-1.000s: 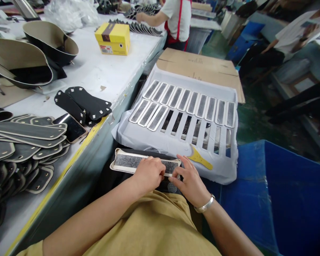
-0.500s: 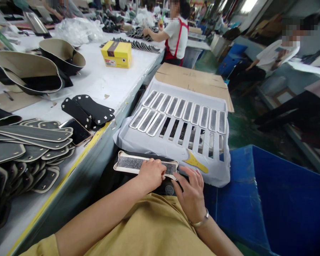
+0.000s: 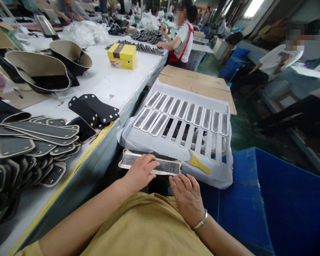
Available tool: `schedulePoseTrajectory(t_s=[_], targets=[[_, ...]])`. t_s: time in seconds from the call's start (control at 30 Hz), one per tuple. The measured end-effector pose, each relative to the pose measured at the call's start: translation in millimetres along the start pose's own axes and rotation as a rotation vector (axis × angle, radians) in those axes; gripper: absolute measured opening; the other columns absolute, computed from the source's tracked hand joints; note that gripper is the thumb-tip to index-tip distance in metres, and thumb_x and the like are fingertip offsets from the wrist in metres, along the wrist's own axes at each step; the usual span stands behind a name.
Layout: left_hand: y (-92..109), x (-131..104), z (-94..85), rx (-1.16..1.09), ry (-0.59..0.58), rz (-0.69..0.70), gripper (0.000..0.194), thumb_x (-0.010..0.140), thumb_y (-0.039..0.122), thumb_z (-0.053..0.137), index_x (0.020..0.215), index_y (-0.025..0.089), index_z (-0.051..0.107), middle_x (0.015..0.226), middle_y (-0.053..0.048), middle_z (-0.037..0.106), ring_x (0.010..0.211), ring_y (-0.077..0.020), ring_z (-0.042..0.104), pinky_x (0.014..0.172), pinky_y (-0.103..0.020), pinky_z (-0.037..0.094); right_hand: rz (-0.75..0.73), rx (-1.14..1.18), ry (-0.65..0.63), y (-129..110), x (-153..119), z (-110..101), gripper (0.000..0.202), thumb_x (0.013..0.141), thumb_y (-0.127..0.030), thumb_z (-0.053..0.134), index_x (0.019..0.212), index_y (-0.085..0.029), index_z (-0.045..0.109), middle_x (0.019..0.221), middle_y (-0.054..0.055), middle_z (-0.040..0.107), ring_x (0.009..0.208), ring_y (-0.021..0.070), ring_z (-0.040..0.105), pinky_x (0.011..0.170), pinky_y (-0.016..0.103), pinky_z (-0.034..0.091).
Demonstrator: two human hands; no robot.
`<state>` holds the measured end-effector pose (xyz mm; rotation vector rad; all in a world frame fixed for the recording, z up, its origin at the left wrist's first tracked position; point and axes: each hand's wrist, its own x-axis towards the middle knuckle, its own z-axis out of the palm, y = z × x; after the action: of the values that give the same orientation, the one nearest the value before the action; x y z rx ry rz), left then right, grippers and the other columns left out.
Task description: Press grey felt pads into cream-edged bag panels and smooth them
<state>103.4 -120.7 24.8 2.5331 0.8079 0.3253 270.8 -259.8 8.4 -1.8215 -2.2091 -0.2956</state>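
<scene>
A long grey-faced strip [image 3: 165, 166] with loose cream edging lies across a dark support close to my body. My left hand [image 3: 141, 171] lies over its middle, fingers on the grey face and thumb at the near edge. At the strip's right end, my right hand [image 3: 187, 197] has its fingertips and thumb together on the near edge; what is between them is partly hidden. Just beyond is a pale cloth-covered rack [image 3: 128, 132] bearing rows of similar grey strips [image 3: 189, 112] with white edges. A flat yellow scraper-like piece [image 3: 198, 163] lies on its front edge.
To the left, a white table [image 3: 96, 83] carries stacked dark panels [image 3: 40, 133], a phone [image 3: 82, 129], dark curved pieces [image 3: 37, 64] and a yellow box [image 3: 122, 56]. A large blue bin [image 3: 240, 199] stands at right. Cardboard [image 3: 194, 80] lies behind the rack. Other people work farther back.
My left hand has slid left along the strip and its fingers have straightened. My right hand has lowered, its fingers coming together at the strip's near edge. The view has shifted slightly.
</scene>
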Motion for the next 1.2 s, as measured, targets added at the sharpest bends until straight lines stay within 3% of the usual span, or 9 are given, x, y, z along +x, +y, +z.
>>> schedulePoseTrajectory(t_s=[0.13, 0.3, 0.53, 0.67, 0.8, 0.93, 1.1, 1.2], targets=[[-17, -23, -1.6, -0.014, 0.052, -0.006, 0.008, 0.078, 0.029, 0.065, 0.082, 0.023, 0.067, 0.093, -0.001, 0.061, 0.091, -0.0179, 0.051, 0.083, -0.036, 0.033, -0.041, 0.014, -0.004, 3, 1, 1, 0.036, 0.085, -0.009, 0.04, 0.117, -0.015, 0.057, 0.106, 0.009, 0.063, 0.102, 0.0242, 0.049, 0.098, 0.043, 0.028], [-11, -19, 5.8, 0.013, 0.091, -0.056, 0.018, 0.084, 0.032, 0.057, 0.073, 0.023, 0.068, 0.085, 0.001, 0.06, 0.085, -0.0158, 0.049, 0.081, -0.036, 0.03, -0.134, 0.007, -0.003, 8, 6, 2, 0.038, 0.087, -0.008, 0.036, 0.119, -0.014, 0.056, 0.104, 0.008, 0.064, 0.1, 0.0235, 0.049, 0.097, 0.042, 0.028], [2, -9, 5.2, 0.113, 0.078, -0.126, 0.016, 0.082, 0.028, 0.057, 0.071, 0.018, 0.064, 0.084, -0.002, 0.06, 0.083, -0.0185, 0.048, 0.078, -0.037, 0.034, -0.145, 0.04, -0.023, 9, 13, 1, 0.039, 0.088, -0.007, 0.033, 0.118, -0.015, 0.056, 0.109, 0.009, 0.061, 0.102, 0.0231, 0.048, 0.097, 0.042, 0.029], [-11, -17, 8.3, 0.052, 0.082, 0.072, 0.016, 0.085, 0.028, 0.055, 0.073, 0.02, 0.064, 0.087, 0.0, 0.063, 0.086, -0.0166, 0.05, 0.087, -0.038, 0.035, -0.06, 0.145, -0.038, 14, 26, -2, 0.026, 0.089, -0.017, 0.045, 0.109, -0.019, 0.061, 0.104, 0.007, 0.062, 0.095, 0.0211, 0.051, 0.09, 0.039, 0.034], [-23, -30, 10.9, 0.019, 0.148, 0.265, 0.017, 0.088, 0.026, 0.05, 0.08, 0.023, 0.065, 0.101, 0.002, 0.066, 0.098, -0.0157, 0.051, 0.104, -0.041, 0.025, -0.073, 0.224, -0.067, 25, 31, -2, 0.019, 0.088, -0.017, 0.048, 0.097, -0.022, 0.064, 0.088, 0.003, 0.064, 0.079, 0.0165, 0.052, 0.078, 0.034, 0.036], [-23, -31, 11.1, 0.041, 0.173, 0.269, 0.016, 0.089, 0.024, 0.05, 0.084, 0.022, 0.065, 0.101, 0.002, 0.067, 0.099, -0.0151, 0.052, 0.107, -0.041, 0.024, -0.092, 0.249, -0.066, 33, 24, 0, 0.019, 0.087, -0.014, 0.049, 0.097, -0.021, 0.064, 0.088, 0.003, 0.064, 0.082, 0.0159, 0.053, 0.084, 0.035, 0.035], [-22, -24, 13.9, 0.052, 0.152, 0.233, 0.014, 0.088, 0.022, 0.05, 0.082, 0.021, 0.063, 0.096, 0.003, 0.066, 0.091, -0.0136, 0.053, 0.104, -0.039, 0.027, 0.005, 0.262, 0.105, 33, 15, 3, 0.01, 0.085, -0.018, 0.056, 0.087, -0.021, 0.065, 0.086, 0.001, 0.064, 0.088, 0.015, 0.053, 0.098, 0.039, 0.03], [-21, -21, 16.8, 0.073, 0.14, 0.247, 0.015, 0.088, 0.018, 0.049, 0.08, 0.02, 0.061, 0.095, 0.002, 0.065, 0.09, -0.0142, 0.053, 0.102, -0.039, 0.029, 0.034, 0.246, 0.128, 33, 15, 6, 0.01, 0.085, -0.018, 0.055, 0.084, -0.021, 0.064, 0.089, 0.0, 0.064, 0.092, 0.0154, 0.053, 0.102, 0.042, 0.027]])
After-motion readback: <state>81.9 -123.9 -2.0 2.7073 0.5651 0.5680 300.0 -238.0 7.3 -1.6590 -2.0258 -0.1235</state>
